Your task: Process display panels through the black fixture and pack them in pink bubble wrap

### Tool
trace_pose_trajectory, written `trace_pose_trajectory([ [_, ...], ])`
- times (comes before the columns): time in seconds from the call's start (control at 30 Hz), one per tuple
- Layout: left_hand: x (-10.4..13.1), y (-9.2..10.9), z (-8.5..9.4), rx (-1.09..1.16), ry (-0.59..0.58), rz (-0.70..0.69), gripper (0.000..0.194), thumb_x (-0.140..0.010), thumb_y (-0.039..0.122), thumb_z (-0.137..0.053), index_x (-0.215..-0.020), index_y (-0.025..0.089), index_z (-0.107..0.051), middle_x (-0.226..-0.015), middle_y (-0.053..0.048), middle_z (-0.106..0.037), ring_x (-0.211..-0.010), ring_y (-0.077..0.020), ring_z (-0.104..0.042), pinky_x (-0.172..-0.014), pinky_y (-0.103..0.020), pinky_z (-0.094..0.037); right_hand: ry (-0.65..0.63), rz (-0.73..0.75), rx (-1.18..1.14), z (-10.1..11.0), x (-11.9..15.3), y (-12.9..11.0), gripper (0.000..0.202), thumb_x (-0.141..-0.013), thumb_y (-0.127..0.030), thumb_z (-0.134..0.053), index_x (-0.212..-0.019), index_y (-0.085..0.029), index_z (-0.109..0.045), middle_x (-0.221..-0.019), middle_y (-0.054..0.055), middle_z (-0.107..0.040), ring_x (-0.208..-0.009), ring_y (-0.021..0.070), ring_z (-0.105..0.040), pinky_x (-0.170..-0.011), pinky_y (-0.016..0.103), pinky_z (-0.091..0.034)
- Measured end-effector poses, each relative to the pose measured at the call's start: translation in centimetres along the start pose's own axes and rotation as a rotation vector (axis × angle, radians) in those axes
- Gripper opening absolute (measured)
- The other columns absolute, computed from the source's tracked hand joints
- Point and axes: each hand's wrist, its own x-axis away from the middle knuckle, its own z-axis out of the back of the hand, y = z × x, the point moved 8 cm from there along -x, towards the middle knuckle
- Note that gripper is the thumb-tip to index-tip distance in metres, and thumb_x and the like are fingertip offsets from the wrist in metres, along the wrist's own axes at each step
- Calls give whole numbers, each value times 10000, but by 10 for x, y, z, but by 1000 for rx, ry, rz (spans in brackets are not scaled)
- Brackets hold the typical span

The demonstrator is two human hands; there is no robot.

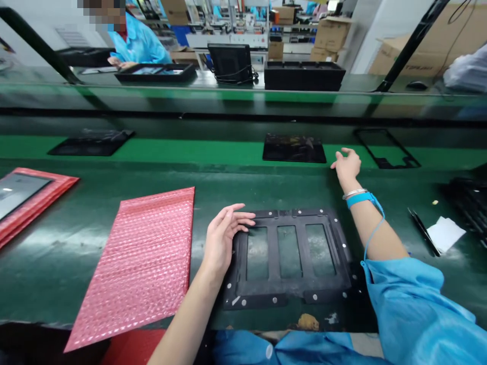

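A black fixture frame (273, 253) with three rectangular openings and round metal studs lies on the green table in front of me. My left hand (224, 235) is over its upper left corner, fingers apart, holding nothing. Beyond the fixture, my right hand (347, 166) reaches out with its fingers apart and nothing in them. It is just right of a dark glossy panel (293, 148) on the green strip. A thin black bezel frame (388, 148) lies to the right of that hand. Left of the fixture is a pink bubble-wrap bag (142, 253).
Another dark panel (91, 143) lies back left. A grey panel (21, 190) rests on red bubble wrap at far left. Tweezers (424, 232) and white paper (446, 234) are at right. Across the bench, a person in blue (139, 40) works near black trays (304, 76).
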Motion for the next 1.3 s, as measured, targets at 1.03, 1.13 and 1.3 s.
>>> trace_pose_trajectory([
  [1.03,-6,36,46,-545,290,-369,362,-806,421,-710,-1088,199,-660,-1181,-115,-714,-1080,-267,-664,-906,-352,-495,-288,222,325,7,13,-47,328,-650,-193,-734,-974,-227,-705,-942,39,-749,-891,226,-699,-836,354,-538],
  [1.13,-1,46,83,-891,448,-475,347,-814,373,-639,-1113,198,-657,-1234,-140,-660,-1226,-333,-570,-1079,-460,-406,-418,363,261,17,69,-57,319,-633,-211,-743,-947,-240,-703,-982,34,-755,-969,234,-701,-873,357,-548],
  [1.3,20,35,151,-1212,594,-366,275,-757,289,-607,-995,202,-713,-1091,-162,-640,-1150,-413,-548,-1061,-542,-380,-595,787,180,50,186,-58,221,-750,-288,-654,-966,-269,-698,-1059,73,-756,-993,278,-703,-878,445,-562],
])
